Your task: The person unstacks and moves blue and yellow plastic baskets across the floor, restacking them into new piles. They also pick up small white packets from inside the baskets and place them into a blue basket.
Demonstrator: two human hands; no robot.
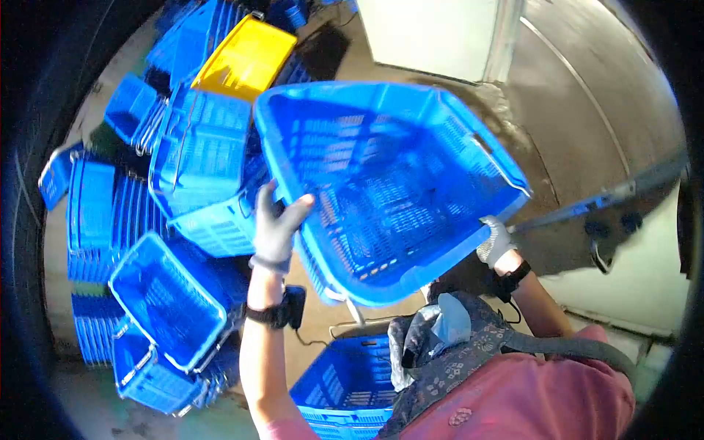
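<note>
A large blue plastic shopping basket [396, 198] with slotted walls is held up and tilted in front of me, its inside facing me and nothing in it. My left hand [277, 224], in a grey glove, grips its left rim with the thumb over the edge. At the lower right corner, my gloved right hand [497, 240] is closed on the rim; its fingers are partly hidden by the basket. Below, close to my body, another blue basket [345, 381] stands on the floor.
Many blue baskets, nested in stacks [92, 220] or lying loose [172, 301], fill the left side. A yellow basket [253, 55] lies among them at the back. A white panel [433, 37] stands at the far side, and a metal bar [572, 209] runs along the right.
</note>
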